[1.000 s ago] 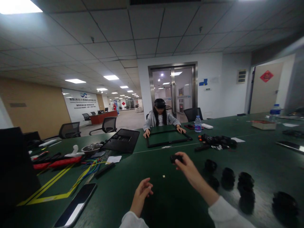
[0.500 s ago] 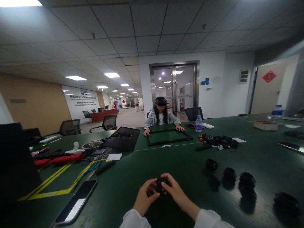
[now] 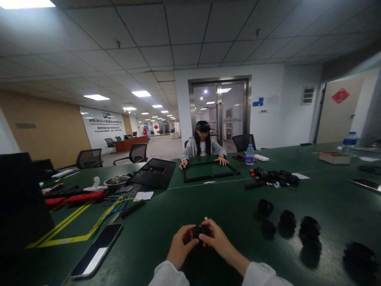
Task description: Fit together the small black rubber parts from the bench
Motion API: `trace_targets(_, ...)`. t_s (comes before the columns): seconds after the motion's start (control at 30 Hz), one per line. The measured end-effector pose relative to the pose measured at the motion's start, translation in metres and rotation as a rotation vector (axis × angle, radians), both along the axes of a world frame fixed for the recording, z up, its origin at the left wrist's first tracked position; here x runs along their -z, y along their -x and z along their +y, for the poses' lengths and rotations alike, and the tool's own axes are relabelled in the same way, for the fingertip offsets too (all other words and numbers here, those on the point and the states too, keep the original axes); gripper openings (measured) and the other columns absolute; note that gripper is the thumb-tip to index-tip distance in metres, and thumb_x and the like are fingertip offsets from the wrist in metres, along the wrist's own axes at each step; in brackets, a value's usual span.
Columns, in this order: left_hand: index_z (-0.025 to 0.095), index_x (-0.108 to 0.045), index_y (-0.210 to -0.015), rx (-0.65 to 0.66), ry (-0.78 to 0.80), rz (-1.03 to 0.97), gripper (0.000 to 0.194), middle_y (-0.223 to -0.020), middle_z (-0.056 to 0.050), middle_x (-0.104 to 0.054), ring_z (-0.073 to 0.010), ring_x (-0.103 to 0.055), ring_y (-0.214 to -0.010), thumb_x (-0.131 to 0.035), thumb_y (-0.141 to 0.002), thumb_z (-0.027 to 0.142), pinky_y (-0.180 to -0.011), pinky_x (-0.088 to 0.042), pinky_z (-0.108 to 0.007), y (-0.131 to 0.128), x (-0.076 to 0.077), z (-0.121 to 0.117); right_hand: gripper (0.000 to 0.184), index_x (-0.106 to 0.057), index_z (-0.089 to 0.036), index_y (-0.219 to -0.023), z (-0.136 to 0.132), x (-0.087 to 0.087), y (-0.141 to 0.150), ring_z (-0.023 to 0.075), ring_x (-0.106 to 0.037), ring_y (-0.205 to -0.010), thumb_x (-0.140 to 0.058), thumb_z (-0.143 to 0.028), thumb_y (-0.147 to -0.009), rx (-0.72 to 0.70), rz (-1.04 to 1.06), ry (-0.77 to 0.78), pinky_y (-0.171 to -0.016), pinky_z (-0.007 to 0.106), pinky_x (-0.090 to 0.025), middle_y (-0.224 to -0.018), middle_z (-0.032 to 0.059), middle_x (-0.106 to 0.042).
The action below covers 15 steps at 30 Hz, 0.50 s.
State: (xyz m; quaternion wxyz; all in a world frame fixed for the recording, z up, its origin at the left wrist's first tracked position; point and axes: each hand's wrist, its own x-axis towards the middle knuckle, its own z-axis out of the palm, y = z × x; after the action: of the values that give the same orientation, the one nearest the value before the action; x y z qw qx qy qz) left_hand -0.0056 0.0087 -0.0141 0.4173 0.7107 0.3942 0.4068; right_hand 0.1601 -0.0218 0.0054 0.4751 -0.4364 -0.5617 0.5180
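A small black part (image 3: 199, 231) is held low over the green table (image 3: 166, 214), pinched from both sides. My left hand (image 3: 180, 245) grips its left side with curled fingers. My right hand (image 3: 217, 240) closes on its right side and top. Both wrists wear white sleeves. To the right of my hands several similar round black parts (image 3: 286, 219) lie in a loose group on the table. A tiny pale chip (image 3: 205, 218) lies just beyond my fingers.
A phone (image 3: 95, 252) lies face up at the left, beside yellow tape lines and coloured wires (image 3: 114, 206). Across the table a seated person (image 3: 203, 145) rests both hands on a black frame (image 3: 210, 171). A water bottle (image 3: 250, 155) and black gear (image 3: 275, 177) stand further right.
My right hand drew back from its reach over the table with the black part, and my left hand came up to grip it too. The view shifted slightly.
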Motion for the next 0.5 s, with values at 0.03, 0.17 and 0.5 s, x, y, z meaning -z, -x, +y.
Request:
trace_targets(0.03, 0.019, -0.056, -0.098, 0.001, 0.008, -0.005, 0.034, -0.083, -0.003, -0.058, -0.0172, -0.053, -0.075, -0.06, -0.065, 0.026, -0.069, -0.041, -0.029, -0.0002, -0.0011, -0.0005, 0.034, -0.049, -0.018, -0.091, -0.0004, -0.0013, -0.0013, 0.0111, -0.054, -0.063, -0.059, -0.039, -0.065, -0.004, 0.028, -0.003, -0.057, 0.025, -0.042, -0.084, 0.0019, -0.056)
trace_targets(0.17, 0.018, -0.056, -0.098, -0.007, 0.036, -0.025, 0.034, -0.086, -0.004, -0.059, -0.018, -0.055, -0.077, -0.06, -0.066, 0.03, -0.07, -0.042, -0.029, -0.0006, -0.0058, -0.0023, 0.036, -0.055, -0.017, -0.097, 0.0002, -0.0024, -0.0062, 0.0142, -0.056, -0.071, -0.051, -0.042, -0.071, 0.011, 0.115, 0.034, -0.063, 0.029, -0.043, -0.088, 0.0047, -0.057)
trace_targets(0.5, 0.015, -0.058, -0.091, -0.041, 0.025, -0.087, 0.031, -0.085, -0.007, -0.059, -0.0192, -0.055, -0.079, -0.059, -0.067, 0.035, -0.073, -0.042, -0.03, -0.0001, 0.0017, 0.0045, 0.041, -0.056, -0.019, -0.102, 0.0041, 0.0037, -0.0042, 0.0174, -0.058, -0.076, -0.059, -0.038, -0.065, -0.016, 0.083, -0.029, -0.067, 0.032, -0.045, -0.097, 0.0064, -0.058)
